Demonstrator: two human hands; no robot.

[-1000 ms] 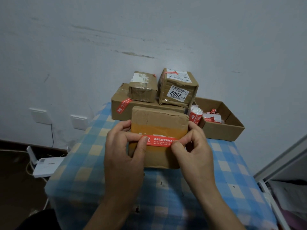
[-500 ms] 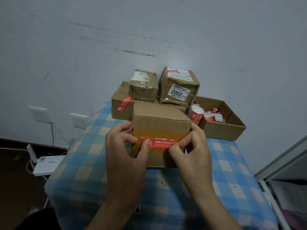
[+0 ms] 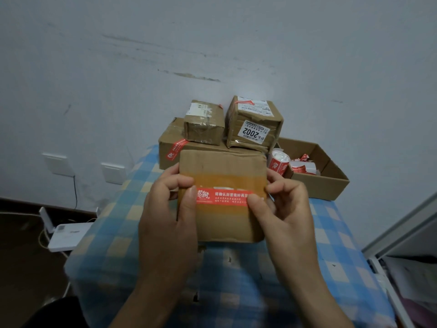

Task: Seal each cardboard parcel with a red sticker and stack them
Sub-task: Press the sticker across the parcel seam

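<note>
Behind the held parcel (image 3: pixel 222 176) sit three parcels (image 3: pixel 254 124), two sticker rolls (image 3: pixel 279 162).

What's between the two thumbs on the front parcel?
The red sticker, laid over the orange tape band on the parcel. The left hand and right hand grip the parcel's sides, a thumb on each sticker end. Head view.

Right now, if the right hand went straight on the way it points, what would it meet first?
The held parcel: the right hand grips its right edge, thumb on the red sticker. Depth beyond is unclear.
</note>
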